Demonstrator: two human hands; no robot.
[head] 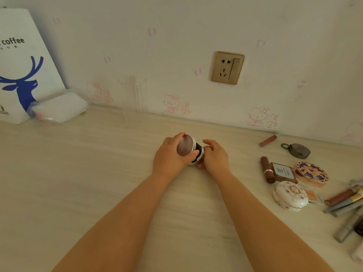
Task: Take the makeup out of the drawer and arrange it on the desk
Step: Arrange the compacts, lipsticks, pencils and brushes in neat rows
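— Where is the compact right now?

— In the middle of the frame, on the pale wooden desk [78,183]. It is a round silver compact [189,151] with its lid tilted up, so the mirror side faces the camera and a dark inside shows under it.

— Who holds what?

— The left hand [169,156] wraps the lid, fingers curled over its top edge and the thumb pressed on its lower rim. The right hand [215,156] sits against the base from the right; its fingers are bent toward the case, though from this angle I cannot tell whether they truly grip it or only steady it.

— And the rest of the makeup?

— Gathered at the right of the frame, well apart from the hands. A brown lipstick [266,169] lies just beside a small square palette [283,172], and next to that a round floral compact [312,173]. Below them sits a white flowered case [290,195]. Higher up lie a slim pink tube [268,140] and a dark metal tin [298,150]. A bundle of pencils and tubes [345,201] runs off the right edge.

— Anything behind?

— A clear glass [133,97] against the wall, a wall socket [227,67] right of it, and in the upper left a white coffee bag [21,63] with a tissue pack [59,107] in front.
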